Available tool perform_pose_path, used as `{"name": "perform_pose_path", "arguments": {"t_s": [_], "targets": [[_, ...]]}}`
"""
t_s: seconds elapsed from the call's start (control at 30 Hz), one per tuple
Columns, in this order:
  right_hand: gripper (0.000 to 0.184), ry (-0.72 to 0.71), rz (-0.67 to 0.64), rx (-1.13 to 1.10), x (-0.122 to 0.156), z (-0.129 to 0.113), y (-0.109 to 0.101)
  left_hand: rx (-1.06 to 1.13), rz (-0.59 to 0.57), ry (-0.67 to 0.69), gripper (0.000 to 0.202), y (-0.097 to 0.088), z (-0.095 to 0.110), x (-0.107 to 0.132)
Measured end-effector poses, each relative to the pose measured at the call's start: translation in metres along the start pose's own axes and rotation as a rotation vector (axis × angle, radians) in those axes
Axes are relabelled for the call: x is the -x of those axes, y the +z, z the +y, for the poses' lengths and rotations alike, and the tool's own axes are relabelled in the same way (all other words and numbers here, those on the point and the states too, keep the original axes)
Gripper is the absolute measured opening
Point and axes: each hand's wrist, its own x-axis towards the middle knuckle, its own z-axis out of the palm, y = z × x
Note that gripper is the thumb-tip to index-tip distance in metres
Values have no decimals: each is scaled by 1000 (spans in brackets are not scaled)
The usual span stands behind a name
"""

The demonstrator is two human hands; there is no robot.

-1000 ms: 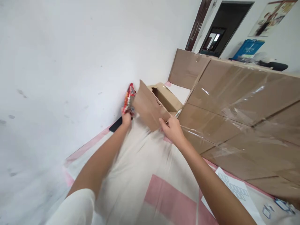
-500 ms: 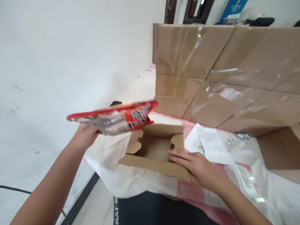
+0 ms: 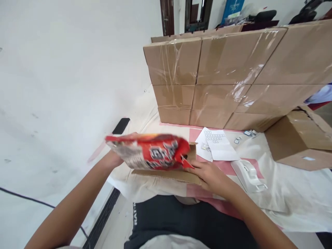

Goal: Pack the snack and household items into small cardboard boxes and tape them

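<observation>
A red and silver printed plastic packet (image 3: 155,154), blurred by motion, is tilted above a small open cardboard box (image 3: 168,175). My left hand (image 3: 116,158) grips the packet at its left end, with most of the fingers hidden behind it. The packet covers most of the box's opening; the front flap and the right rear corner still show. At the box's right side, my right hand (image 3: 207,173) holds its edge, its fingertips close to the packet's lower right corner. Whether those fingertips touch the packet, I cannot tell.
A wall of taped cartons (image 3: 220,76) stands behind. Printed papers (image 3: 220,145), a white tape dispenser (image 3: 249,176) and a larger open carton (image 3: 298,138) lie to the right. A black phone-like slab (image 3: 121,126) rests by the white wall (image 3: 64,69) at left.
My left hand has brought the packet rightward and down over the box, so it now hides the opening. My right hand stays at the box's right side. The camera view has shifted.
</observation>
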Motion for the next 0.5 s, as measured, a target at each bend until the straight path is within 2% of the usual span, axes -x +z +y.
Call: {"name": "perform_pose_path", "arguments": {"t_s": [0.07, 0.13, 0.2, 0.3, 0.4, 0.5], "targets": [[58, -8, 23, 9, 1, 5, 1, -127, -171, -53, 27, 6, 5, 0], [54, -35, 35, 17, 1, 10, 3, -363, -342, -47, 34, 16, 5, -9], [53, -59, 60, 55, 1, 17, 7, -630, -481, 39, 38, 24, -2, -26], [48, -128, 105, 148, -1, 28, 14, -817, -688, 159, 35, 26, -21, -58], [44, -209, 144, 226, -5, 39, 17, -968, -804, 240, 39, 23, -33, -80], [44, -276, 148, 254, -7, 44, 15, -1150, -857, 294, 33, 31, -35, -89]]}}
